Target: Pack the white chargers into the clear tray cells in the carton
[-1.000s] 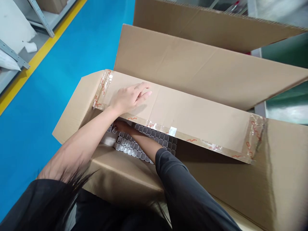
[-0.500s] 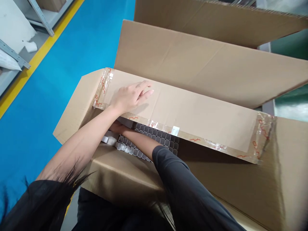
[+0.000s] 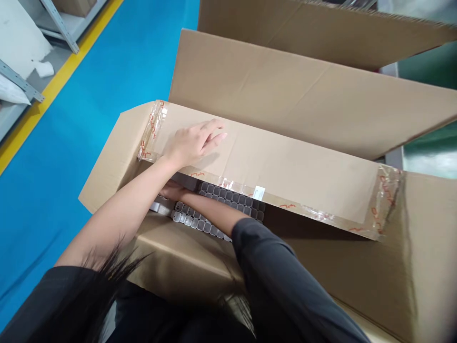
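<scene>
My left hand (image 3: 195,142) rests on a long cardboard panel (image 3: 293,166), its thumb and fingers slightly bent and apart, with nothing held. Clear tape with red print runs along the panel's edges, and a small white label (image 3: 259,193) sits at its near edge. Below that edge, inside the open cardboard box (image 3: 185,245), my right hand (image 3: 173,190) reaches in under my left forearm. Its fingers are hidden, so what they touch does not show. Beside it lie packed rows of small grey rounded-square pieces (image 3: 228,195).
A raised box flap (image 3: 285,90) stands behind the panel, with another cardboard sheet (image 3: 303,33) farther back. One side flap (image 3: 110,152) folds outward on the left. Metal shelving (image 3: 59,24) stands beyond a yellow floor line (image 3: 60,81) and blue floor (image 3: 135,52).
My right forearm and sleeve have shifted slightly to the right. The left hand stays in place on the panel.
</scene>
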{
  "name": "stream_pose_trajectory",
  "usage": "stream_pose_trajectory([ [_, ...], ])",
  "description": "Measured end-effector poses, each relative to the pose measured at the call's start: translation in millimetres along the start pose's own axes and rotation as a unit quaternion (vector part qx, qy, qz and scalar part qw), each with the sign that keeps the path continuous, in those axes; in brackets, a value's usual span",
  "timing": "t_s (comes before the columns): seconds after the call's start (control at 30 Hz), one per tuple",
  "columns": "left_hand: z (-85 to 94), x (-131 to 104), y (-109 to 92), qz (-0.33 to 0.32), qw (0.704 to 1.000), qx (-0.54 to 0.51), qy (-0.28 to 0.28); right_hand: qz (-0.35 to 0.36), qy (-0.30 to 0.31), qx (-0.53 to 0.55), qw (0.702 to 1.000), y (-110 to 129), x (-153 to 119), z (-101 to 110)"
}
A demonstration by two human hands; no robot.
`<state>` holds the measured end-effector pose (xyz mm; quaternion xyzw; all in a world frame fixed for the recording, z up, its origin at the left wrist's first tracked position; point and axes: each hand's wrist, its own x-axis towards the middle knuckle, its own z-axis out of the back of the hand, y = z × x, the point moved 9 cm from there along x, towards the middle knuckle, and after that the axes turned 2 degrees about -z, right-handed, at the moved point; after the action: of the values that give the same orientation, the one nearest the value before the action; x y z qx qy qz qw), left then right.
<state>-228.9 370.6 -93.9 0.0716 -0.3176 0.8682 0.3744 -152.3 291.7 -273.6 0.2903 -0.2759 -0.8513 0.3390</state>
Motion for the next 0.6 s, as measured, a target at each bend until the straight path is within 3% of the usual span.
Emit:
stream_pose_trajectory([
  [0.1,1.0,0,0,0.002,1.0,-0.004,-0.004,0.012,-0.013,-0.023,1.0,16,-55,21],
  [0.17,1.3,0,0,0.003,1.0,-0.004,-0.008,0.017,-0.073,-0.01,0.997,35,-106,48],
  [0.3,2.5,-1,1,0.007,1.0,0.0,-0.013,-0.052,-0.202,0.17,0.963,54,-200,95],
  [0.4,5.0,-3,3,0.012,1.0,-0.001,-0.021,-0.102,-0.256,0.352,0.895,49,-233,101],
  [0.53,9.9,-4,4,0.009,0.999,0.002,-0.038,-0.112,-0.303,0.535,0.781,34,-239,95],
  [0.6,12.3,-4,5,0.003,0.999,0.004,-0.044,-0.128,-0.31,0.579,0.743,27,-237,93],
])
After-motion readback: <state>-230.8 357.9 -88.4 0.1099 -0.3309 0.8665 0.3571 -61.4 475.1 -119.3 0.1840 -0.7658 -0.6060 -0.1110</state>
